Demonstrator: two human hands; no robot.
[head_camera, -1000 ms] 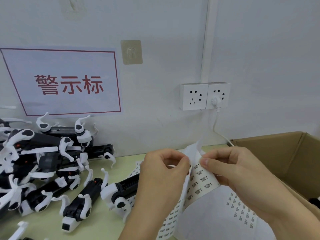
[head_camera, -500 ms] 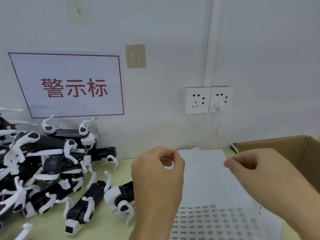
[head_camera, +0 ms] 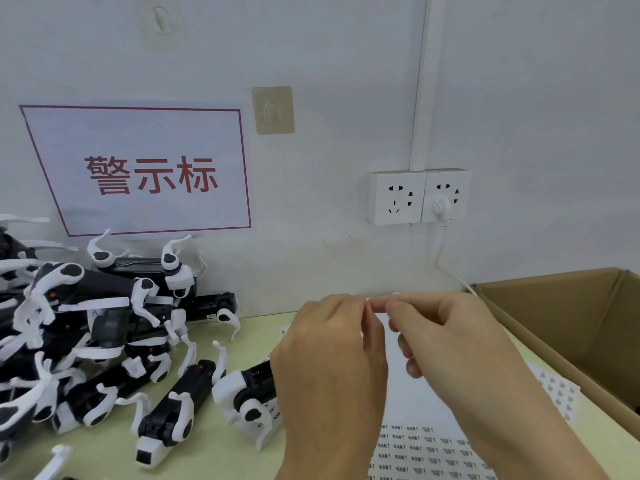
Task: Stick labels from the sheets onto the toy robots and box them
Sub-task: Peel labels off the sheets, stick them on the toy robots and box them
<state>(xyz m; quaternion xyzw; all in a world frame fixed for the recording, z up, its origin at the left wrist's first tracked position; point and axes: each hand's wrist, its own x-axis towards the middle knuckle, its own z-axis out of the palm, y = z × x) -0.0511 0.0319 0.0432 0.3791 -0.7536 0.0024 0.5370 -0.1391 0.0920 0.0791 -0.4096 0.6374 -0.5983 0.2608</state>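
The two hands have been brought together since half a second ago, when they were held apart over the label sheet (head_camera: pixel 426 403). Now the left hand (head_camera: pixel 329 368) and the right hand (head_camera: pixel 453 344) meet fingertip to fingertip above the far part of the sheet, and the fingers of both are curled in a pinch. What is pinched is too small to be seen; a label may have been peeled off and is being passed or readied, but that is only a guess. The sheet is laid flat on the desk (head_camera: pixel 214 455) near its front edge, with printed labels showing low down. A toy robot (head_camera: pixel 249 393) is laid just left of the sheet, partly hidden by the left hand, and looks like the next one to be labelled. A big pile of toy robots (head_camera: pixel 86 334) is heaped at the left side of the desk, against the wall. The cardboard box (head_camera: pixel 568 323) is set at the right edge, open at the top. Little room is left between the pile and the box, so short, careful moves are called for.
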